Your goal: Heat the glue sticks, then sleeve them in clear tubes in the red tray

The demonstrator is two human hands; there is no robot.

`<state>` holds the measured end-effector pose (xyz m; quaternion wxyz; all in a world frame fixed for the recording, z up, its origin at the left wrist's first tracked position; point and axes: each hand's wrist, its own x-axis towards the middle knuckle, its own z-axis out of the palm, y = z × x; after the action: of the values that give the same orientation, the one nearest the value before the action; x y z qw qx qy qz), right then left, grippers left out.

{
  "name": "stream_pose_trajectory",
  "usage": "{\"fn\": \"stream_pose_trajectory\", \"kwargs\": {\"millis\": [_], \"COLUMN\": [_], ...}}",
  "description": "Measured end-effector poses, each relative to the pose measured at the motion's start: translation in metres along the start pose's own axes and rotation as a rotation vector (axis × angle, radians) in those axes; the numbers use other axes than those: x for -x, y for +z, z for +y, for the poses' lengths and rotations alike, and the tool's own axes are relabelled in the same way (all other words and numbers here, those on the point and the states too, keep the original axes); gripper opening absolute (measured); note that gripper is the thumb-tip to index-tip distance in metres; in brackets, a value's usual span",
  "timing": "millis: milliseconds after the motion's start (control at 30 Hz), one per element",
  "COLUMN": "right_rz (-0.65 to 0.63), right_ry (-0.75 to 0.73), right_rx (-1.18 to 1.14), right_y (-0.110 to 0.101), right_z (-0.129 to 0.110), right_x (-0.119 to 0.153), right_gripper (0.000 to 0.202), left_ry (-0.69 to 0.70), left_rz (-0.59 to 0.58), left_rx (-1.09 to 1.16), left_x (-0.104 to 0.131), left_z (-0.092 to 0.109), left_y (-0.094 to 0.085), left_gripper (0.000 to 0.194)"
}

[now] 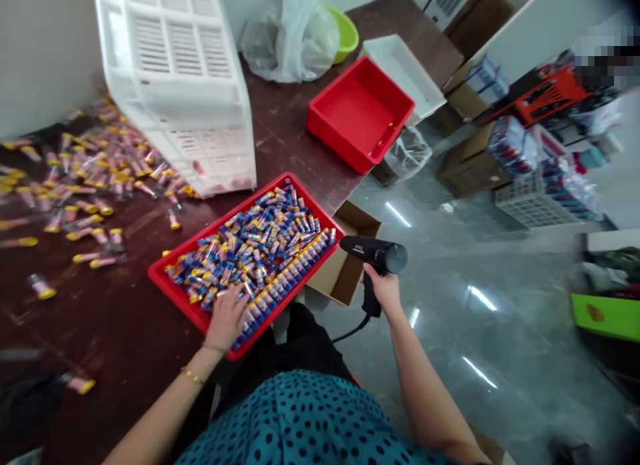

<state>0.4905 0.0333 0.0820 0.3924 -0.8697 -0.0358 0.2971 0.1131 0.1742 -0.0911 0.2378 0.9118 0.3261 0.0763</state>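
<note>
Your teal dotted shirt (300, 421) is nearest the camera, then the red tray (193, 313) at the worktop's (137, 331) near edge. Small blue-and-yellow tubes (250, 241) fill the tray, mostly jumbled; one neat row (283, 281) stands along its near long edge. Your right hand (384, 290) is wrapped round the grip of a black blower (373, 251), narrow end toward the tray's right corner, at the row's end. Your left hand (230, 313) is down on the tubes by the row's other end, fingers loosely bent; can't tell if they pinch one. Likely step: directing the blower along the row. Next move calls for a steady aim, nozzle clear of your left fingers, row not knocked. Left on the worktop: pink-and-yellow pieces (95, 171) spread loose beside a tilted white basket (175, 105). Red bin (334, 141) sits at the right edge.
</note>
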Motion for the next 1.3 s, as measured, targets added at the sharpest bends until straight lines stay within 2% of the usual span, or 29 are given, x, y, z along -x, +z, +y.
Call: {"fn": "stream_pose_trajectory", "kwargs": {"millis": [67,133,267,367,433,533,700,833,933,1000,1133,1233,1300], "right_rz": [0.001,-0.054,0.012,0.016,-0.034,-0.108,-0.257,-0.456,-0.49,-0.48,-0.63,-0.634,-0.732], "right_ry": [-0.007,-0.001,0.012,0.024,0.013,0.022,0.073,0.093,0.027,-0.013,-0.027,-0.133,-0.107], "right_rx": [-0.014,-0.006,0.005,-0.05,-0.05,-0.014,0.006,-0.011,0.012,0.028,0.039,0.042,0.034], "right_y": [-0.006,-0.013,-0.032,-0.05,-0.062,-0.073,-0.074,-0.065,-0.055,-0.048,-0.031,-0.013,0.002], "right_z": [-0.004,-0.007,-0.012,-0.015,-0.015,-0.013,-0.009,-0.008,-0.008,-0.008,-0.01,-0.015,-0.02], "right_x": [-0.014,-0.027,-0.051,-0.068,-0.079,-0.09,-0.097,-0.096,-0.097,-0.098,-0.1,-0.097,-0.093], "right_gripper": [0.044,0.045,0.046,0.048,0.047,0.046,0.044,0.042,0.042,0.043,0.043,0.039,0.039], "left_ry": [0.18,0.322,0.481,0.488,0.471,0.488,0.487,0.315,0.119,-0.04,-0.321,-0.356,-0.337], "left_rz": [-0.061,-0.122,-0.245,-0.263,-0.276,-0.313,-0.338,-0.263,-0.173,-0.079,0.126,0.098,0.014], "left_rx": [-0.008,-0.032,-0.088,-0.086,-0.088,-0.094,-0.156,-0.186,-0.19,-0.208,-0.236,-0.205,-0.178], "left_x": [-0.05,-0.102,-0.208,-0.268,-0.284,-0.272,-0.212,-0.181,-0.163,-0.148,-0.107,-0.069,-0.046], "left_z": [0.04,0.08,0.143,0.165,0.164,0.141,0.08,0.038,0.02,0.017,0.03,0.053,0.071], "left_y": [0.022,0.046,0.095,0.123,0.132,0.126,0.084,0.051,0.028,0.013,-0.006,0.001,0.013], "left_gripper": [0.037,0.039,0.05,0.051,0.049,0.05,0.041,0.041,0.048,0.054,0.056,0.056,0.057]}}
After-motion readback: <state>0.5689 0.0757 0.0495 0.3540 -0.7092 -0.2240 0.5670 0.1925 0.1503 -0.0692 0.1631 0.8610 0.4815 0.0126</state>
